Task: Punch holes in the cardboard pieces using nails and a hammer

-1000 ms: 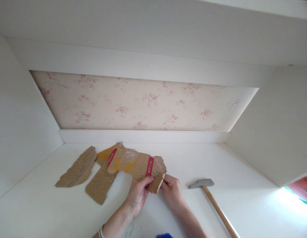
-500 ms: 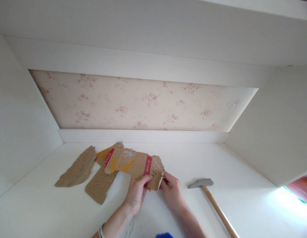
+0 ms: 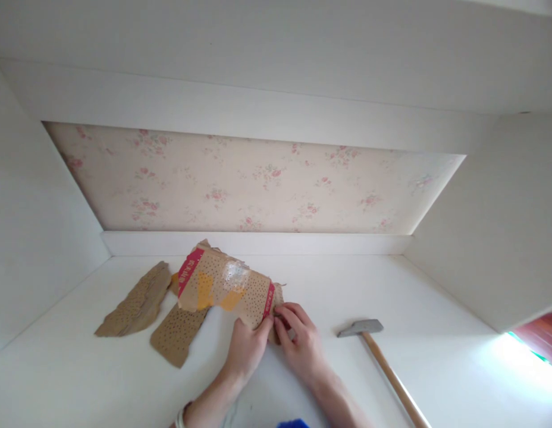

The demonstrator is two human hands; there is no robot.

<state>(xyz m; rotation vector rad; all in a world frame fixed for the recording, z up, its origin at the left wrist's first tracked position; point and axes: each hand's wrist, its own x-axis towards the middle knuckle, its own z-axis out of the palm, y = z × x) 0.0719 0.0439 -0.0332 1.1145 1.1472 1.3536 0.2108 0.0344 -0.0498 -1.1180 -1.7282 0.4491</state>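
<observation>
Left of the hammer, the dotted cardboard piece is pinched at its hammer-side end by the nearly closed left hand and right hand, apparently being bent or torn there, with steady opposing grips called for.

Torn brown cardboard — dotted, red-banded, orange-patched — held aslant, right end nearer.

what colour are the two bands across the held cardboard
The bands are red with pale lettering, best seen on the cardboard in the head view.
</observation>
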